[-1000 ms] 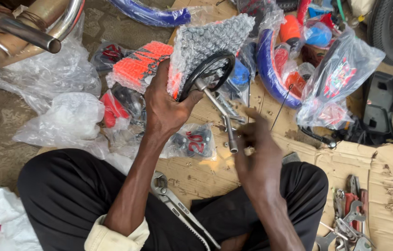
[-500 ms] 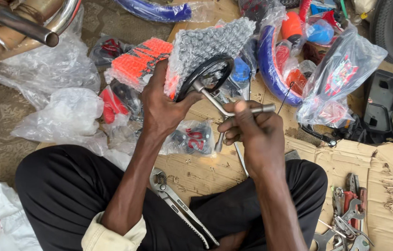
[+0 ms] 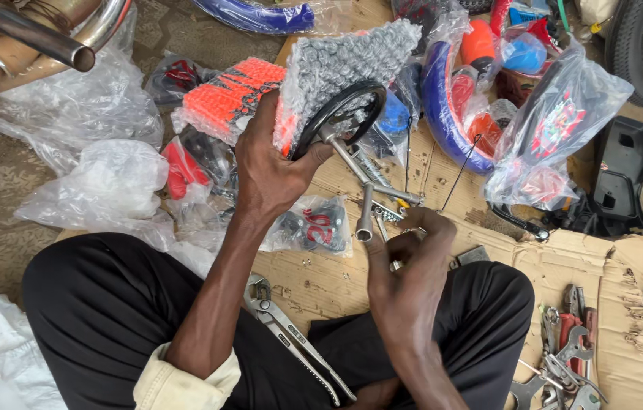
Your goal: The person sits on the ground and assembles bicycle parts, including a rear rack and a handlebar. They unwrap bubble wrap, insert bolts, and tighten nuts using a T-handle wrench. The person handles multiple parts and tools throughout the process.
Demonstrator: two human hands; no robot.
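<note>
Two bare hands at work over a sheet of brown cardboard (image 3: 443,175) spread on the ground. Left hand (image 3: 272,171) raised, fingers and thumb clamped around the rim of a small black wheel (image 3: 340,114), holding it up just in front of a grey bubble-wrapped bundle (image 3: 344,61). Bolted to that wheel, a bent silver metal bracket (image 3: 367,178), running down and to the right toward the other hand. Right hand (image 3: 405,266) lower, near the middle, fingers curled tight on a slim metal tool (image 3: 382,228) set against the bracket's lower end; exact kind of tool hard to tell, mostly hidden by the fingers. Both grips narrow and closed, one on the wheel, one on the tool.

Beneath the forearms, crossed legs in black trousers (image 3: 109,319), with silver adjustable pliers (image 3: 291,334) lying on the cardboard between the knees. Just beside the left wrist, a small clear bag of parts (image 3: 314,228). Further up, an orange bubble-wrapped piece (image 3: 222,99) and a blue curved mudguard in plastic (image 3: 443,106). At lower right, a loose pile of spanners and pliers (image 3: 564,349). At upper left, a chrome exhaust pipe (image 3: 33,34) above crumpled clear plastic bags (image 3: 86,190).
</note>
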